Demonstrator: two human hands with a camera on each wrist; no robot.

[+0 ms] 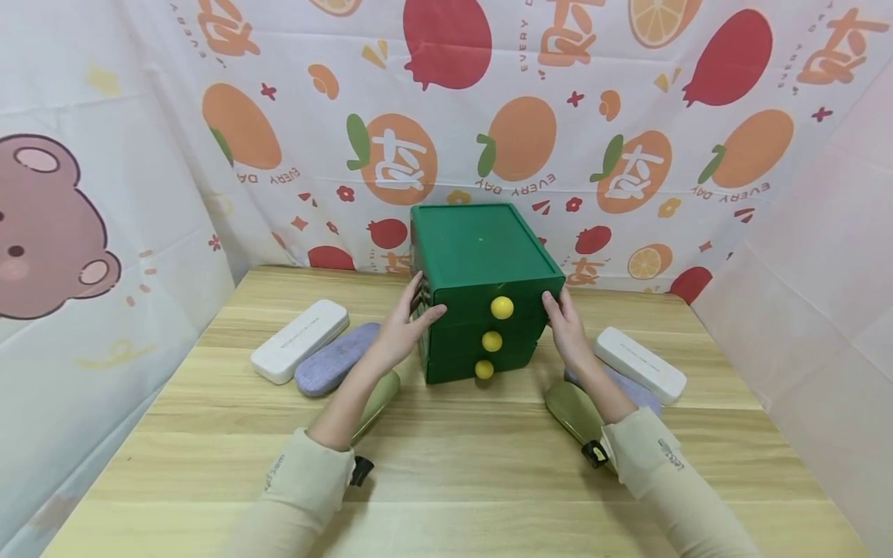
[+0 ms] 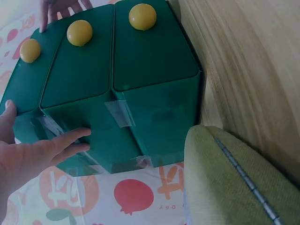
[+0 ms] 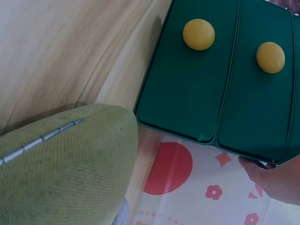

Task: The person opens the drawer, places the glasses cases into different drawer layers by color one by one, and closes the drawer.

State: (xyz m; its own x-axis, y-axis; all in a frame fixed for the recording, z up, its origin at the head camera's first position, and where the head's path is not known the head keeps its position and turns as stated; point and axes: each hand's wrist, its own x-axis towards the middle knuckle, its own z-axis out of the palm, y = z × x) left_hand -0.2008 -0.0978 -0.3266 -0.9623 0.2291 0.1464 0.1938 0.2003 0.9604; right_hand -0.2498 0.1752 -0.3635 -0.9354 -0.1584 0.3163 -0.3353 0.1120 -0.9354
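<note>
A green three-drawer box [image 1: 488, 248] with round yellow knobs [image 1: 491, 341] stands at the table's far side, its drawer fronts toward me, all closed. My left hand [image 1: 401, 329] holds the box's left front edge, thumb at the front and fingers along the taped side [image 2: 159, 122]. On the opposite edge, my right hand [image 1: 567, 329] grips with its thumb on the front; its fingers are partly hidden behind the side. Under the left forearm lies an olive glasses case [image 1: 379, 399], and another olive glasses case [image 1: 574, 411] lies by the right wrist.
White [image 1: 300, 341] and purple [image 1: 338, 360] glasses cases lie left of the box. Another white case [image 1: 640, 364] and a purple case [image 1: 638, 394], partly covered by the arm, lie on the right. A fruit-print cloth [image 1: 453, 147] hangs close behind the box.
</note>
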